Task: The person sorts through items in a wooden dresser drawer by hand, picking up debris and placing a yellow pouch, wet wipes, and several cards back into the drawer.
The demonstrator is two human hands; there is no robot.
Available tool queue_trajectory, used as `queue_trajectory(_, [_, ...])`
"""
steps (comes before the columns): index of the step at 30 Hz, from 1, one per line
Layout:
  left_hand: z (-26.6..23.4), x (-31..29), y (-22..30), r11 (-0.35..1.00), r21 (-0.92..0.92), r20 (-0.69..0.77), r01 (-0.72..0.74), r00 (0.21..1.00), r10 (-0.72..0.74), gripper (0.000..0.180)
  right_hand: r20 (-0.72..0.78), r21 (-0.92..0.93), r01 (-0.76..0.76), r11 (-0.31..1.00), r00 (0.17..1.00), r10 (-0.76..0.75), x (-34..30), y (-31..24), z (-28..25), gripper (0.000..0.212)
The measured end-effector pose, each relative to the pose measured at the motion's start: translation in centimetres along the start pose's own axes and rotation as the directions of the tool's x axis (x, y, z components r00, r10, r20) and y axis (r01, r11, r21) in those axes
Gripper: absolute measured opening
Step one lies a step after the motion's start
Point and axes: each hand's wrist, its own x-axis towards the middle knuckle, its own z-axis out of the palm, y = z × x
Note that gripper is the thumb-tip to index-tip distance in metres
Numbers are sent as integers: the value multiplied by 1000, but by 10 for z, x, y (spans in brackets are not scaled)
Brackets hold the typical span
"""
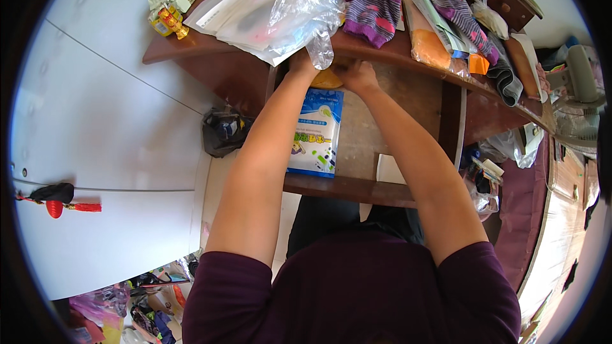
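Observation:
Both my arms reach into an open wooden drawer (395,108). My left hand (304,64) is at the drawer's far left, its fingers hidden by the clear plastic bag (305,16) and the desk edge. To its right, my right hand (359,78) has curled fingers at the back of the drawer; what they hold, if anything, is hidden. Between the hands shows a yellow-orange item (327,79), partly covered, its kind unclear. Nearer to me, a blue and white printed packet (324,130) lies flat along the drawer's left side, partly behind my left forearm.
White plastic packaging (236,13), a striped purple-grey sock (373,3) and another sock (449,0) lie on the desktop. A small white card (389,169) rests in the drawer's front right. A black bag (224,131) stands left of the desk, a fan (577,89) at right.

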Motion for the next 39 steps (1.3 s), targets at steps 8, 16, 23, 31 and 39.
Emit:
queue_trajectory(8, [-24,-11,12,980,88,197,179,961,-193,43,89,-256,244,935,969,-229,0,-1,-3,52])
queue_trajectory(16, [-31,-16,4,959,133,557,251,782,-282,37,-87,-234,367,900,914,-396,-6,8,6,34])
queue_trajectory(23, [-71,-52,11,992,-120,457,27,889,31,34,75,-50,560,827,828,-556,-58,-28,-60,28])
queue_trajectory(31, [-240,-51,48,775,-572,426,268,905,1,14,-144,264,658,705,750,-646,-105,-83,-152,30])
queue_trajectory(39, [-193,-11,6,971,-122,31,-207,977,213,45,-225,-195,784,589,549,-805,-34,-123,-127,32])
